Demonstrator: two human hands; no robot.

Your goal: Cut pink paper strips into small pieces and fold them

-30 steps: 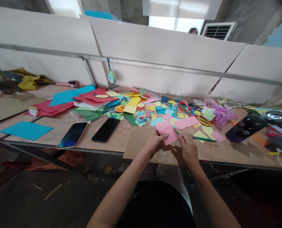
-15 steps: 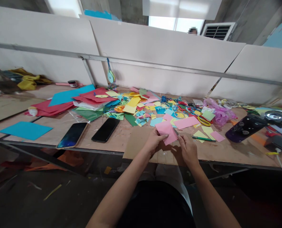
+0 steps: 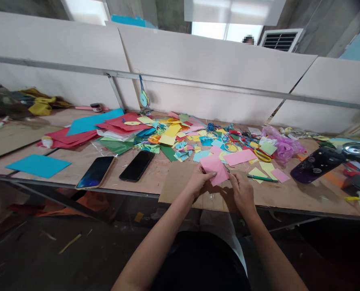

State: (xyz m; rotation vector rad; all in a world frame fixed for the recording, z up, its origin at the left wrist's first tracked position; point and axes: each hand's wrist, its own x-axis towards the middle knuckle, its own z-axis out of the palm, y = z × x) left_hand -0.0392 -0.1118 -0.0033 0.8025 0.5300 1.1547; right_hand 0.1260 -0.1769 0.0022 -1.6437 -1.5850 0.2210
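Between the thumb and fingers of my left hand [image 3: 199, 180] is a piece of pink paper [image 3: 214, 167], held tilted above the table's front edge. My right hand [image 3: 241, 188] is closed at the paper's right edge. A thin dark metal tool pokes out from its fingertips against the paper; most of it is hidden, so its kind is unclear. Under both hands lies a brown cardboard sheet [image 3: 175, 182]. Just beyond the held paper is a longer pink paper strip [image 3: 240, 157]. A green pencil-like stick [image 3: 262, 178] rests on yellow paper right of my right hand.
Two phones [image 3: 95, 171] and a blue sheet [image 3: 39, 165] lie at left. Coloured paper scraps cover the middle, with yellow-handled scissors [image 3: 262, 155] among them. A pink plastic bag [image 3: 284, 143], a dark bottle [image 3: 316, 165] and a black adapter [image 3: 357, 185] are at right. White panels [image 3: 216, 68] stand behind.
The view has shifted slightly, so the table appears a little farther right. Both hands keep hold in nearly the same place, and the pink paper has turned only slightly.
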